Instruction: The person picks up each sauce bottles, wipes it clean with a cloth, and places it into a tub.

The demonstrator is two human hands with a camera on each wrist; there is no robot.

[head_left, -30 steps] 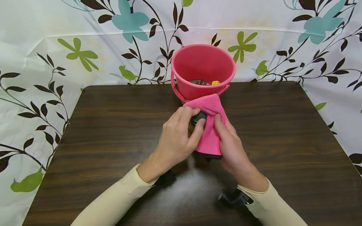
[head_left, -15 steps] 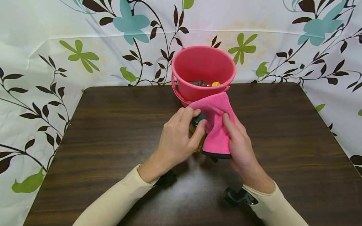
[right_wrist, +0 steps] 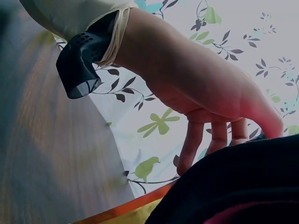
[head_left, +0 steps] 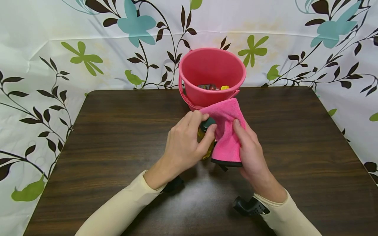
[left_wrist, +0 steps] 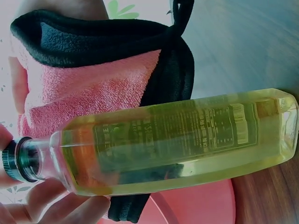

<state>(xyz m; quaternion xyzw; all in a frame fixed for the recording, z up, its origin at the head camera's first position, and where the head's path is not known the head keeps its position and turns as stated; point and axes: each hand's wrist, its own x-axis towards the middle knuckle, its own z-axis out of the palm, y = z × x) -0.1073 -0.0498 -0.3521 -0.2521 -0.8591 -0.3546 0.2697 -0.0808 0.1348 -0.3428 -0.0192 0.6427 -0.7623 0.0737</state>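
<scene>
My left hand [head_left: 184, 141] grips a clear bottle of yellow liquid by its dark green cap [head_left: 207, 124] and neck. In the left wrist view the bottle [left_wrist: 187, 140] shows in full, its printed label seen through the liquid, its base close over the wooden table. To its right, my right hand [head_left: 252, 152] holds a pink cloth [head_left: 225, 141] with black edging, thumb on top and fingers behind it. The cloth lies against the bottle's side in the left wrist view. In the right wrist view the cloth's dark part [right_wrist: 233, 177] hides the fingertips.
A pink bucket [head_left: 211, 95] stands at the back of the wooden table [head_left: 127, 131], just beyond the hands, with several small items inside, one of them yellow [head_left: 225, 87]. Behind the table hangs a white sheet [head_left: 103, 46] printed with leaves and flowers.
My right hand and the cloth have shifted a little to the right, uncovering more of the bottle below its cap. The left hand keeps its hold, almost still.
</scene>
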